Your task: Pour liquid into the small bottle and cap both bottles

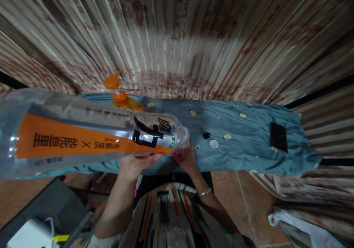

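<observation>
A large clear plastic bottle with an orange label and black lettering lies sideways across the left half of the view, its neck pointing right. No cap shows on its mouth. My left hand grips the bottle from below, near its shoulder, with part of the fingers behind it. At the neck, my right hand has its fingers closed, and what they pinch is partly hidden behind the bottle's mouth. Just right of the neck, a small black round item and a white disc rest on the blue-green cloth.
Behind the big bottle stands a yellow pump bottle with an orange top. A dark flat rectangular object lies at the cloth's right end. Striped curtains hang behind the table. At the lower left is a grey chair with a white box.
</observation>
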